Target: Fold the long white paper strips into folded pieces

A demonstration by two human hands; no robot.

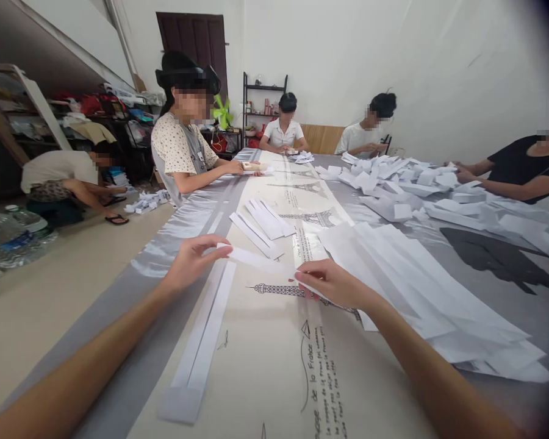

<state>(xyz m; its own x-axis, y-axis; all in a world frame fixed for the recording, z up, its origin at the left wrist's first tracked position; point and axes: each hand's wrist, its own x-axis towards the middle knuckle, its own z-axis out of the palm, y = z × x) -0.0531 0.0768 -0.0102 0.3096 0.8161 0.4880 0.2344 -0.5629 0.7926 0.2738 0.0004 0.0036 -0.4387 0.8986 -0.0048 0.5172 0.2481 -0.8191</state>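
My left hand (193, 261) pinches one end of a white paper strip (251, 257) just above the table. My right hand (336, 285) grips the other end, its fingers curled over the paper's edge. The strip stretches between both hands over a beige tablecloth (274, 366) printed with Eiffel towers. A long folded white strip (201, 347) lies flat below my left hand. A fanned stack of white paper sheets (421, 292) lies directly right of my right hand.
Folded strips (263, 222) lie ahead at mid-table. A heap of folded white paper (416, 189) covers the far right. Several other people sit around the table; one crouches on the floor at left. Water bottles (13, 241) stand on the floor.
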